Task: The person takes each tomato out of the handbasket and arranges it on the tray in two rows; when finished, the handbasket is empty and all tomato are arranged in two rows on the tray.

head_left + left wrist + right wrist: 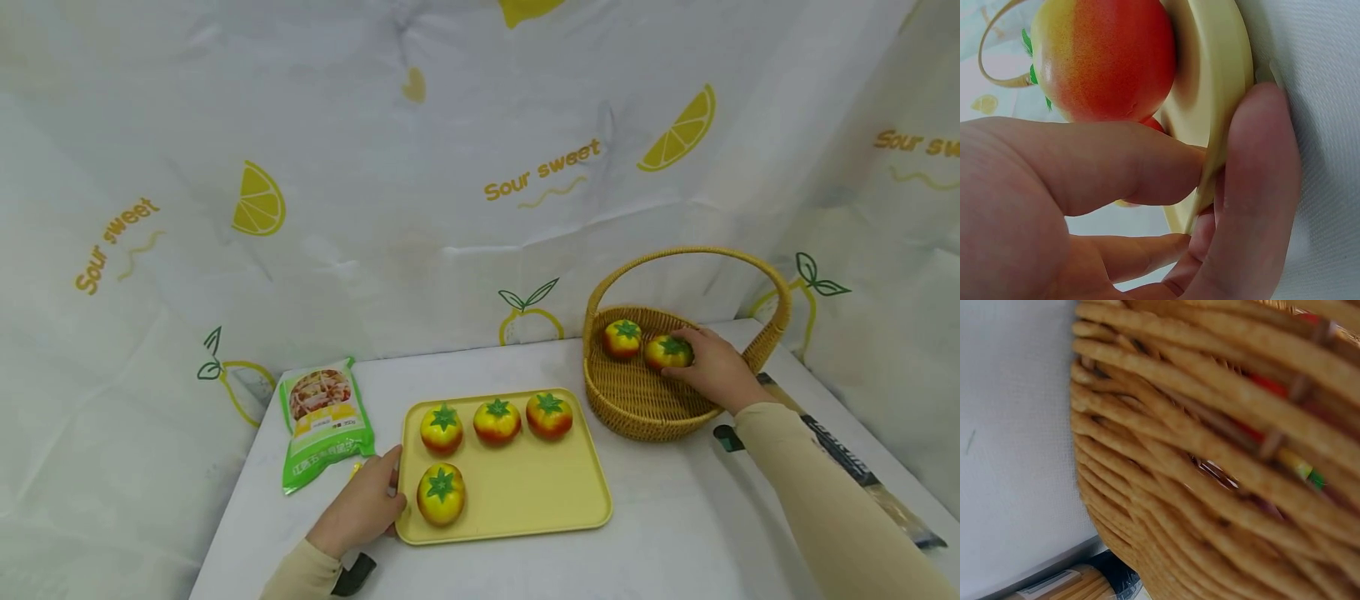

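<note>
My right hand (717, 367) reaches into the wicker basket (633, 400) at the right and grips a yellow-and-red tomato (666, 354) with a green star-shaped top. Another tomato (622, 339) lies just left of it in the basket. In the right wrist view the woven basket wall (1166, 437) hides the hand. At the left, my left hand (365, 504) pinches the rim of a yellow tray (532, 492); the left wrist view shows the thumb above the rim (1213, 125) and fingers beneath. Several tomatoes are on the tray, three along its back and one tomato (441, 495) at front left.
A green-and-white food bag (326, 425) lies left of the tray. A long packet (855, 467) lies along the table's right side, partly behind my right forearm. The basket's tall handle (693, 250) arches over it. A lemon-printed cloth (420, 275) hangs behind the table.
</note>
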{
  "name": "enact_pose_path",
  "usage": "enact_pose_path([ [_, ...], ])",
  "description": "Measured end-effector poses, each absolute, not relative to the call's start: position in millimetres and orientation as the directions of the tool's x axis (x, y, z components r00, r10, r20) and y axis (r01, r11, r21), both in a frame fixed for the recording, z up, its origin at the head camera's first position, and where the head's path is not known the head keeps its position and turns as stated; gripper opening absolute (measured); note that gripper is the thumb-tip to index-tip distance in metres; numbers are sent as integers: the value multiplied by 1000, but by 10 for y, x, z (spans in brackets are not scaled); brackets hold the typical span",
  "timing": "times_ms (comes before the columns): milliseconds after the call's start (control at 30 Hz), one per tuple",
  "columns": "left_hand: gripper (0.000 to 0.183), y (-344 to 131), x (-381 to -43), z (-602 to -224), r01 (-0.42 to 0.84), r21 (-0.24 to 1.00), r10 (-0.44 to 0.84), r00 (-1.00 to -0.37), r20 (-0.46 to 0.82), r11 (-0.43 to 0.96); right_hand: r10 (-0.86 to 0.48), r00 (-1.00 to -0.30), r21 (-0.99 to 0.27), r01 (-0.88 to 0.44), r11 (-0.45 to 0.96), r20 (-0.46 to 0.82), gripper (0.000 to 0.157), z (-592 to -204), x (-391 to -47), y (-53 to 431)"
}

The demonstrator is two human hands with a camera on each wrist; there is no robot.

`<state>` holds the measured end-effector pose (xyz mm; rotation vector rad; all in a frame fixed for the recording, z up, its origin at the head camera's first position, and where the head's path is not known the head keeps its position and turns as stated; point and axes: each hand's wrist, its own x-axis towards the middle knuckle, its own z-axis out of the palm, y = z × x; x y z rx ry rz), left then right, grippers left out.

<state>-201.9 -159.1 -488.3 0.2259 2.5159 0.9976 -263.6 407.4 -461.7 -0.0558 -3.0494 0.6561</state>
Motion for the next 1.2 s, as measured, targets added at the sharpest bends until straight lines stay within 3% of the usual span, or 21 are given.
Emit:
enact_pose_path([
  [667,77,-1581,-2011,-4906,-8,655,274,-904,-327,756,34,-996,-465,-7,885,79,75,-4383,-2262,3825],
  [1200,76,-1575,-1991,-4860,2,662,279,-908,-313,750,-23,-973,-605,-160,780,228,68,-4255,-1870,2938],
])
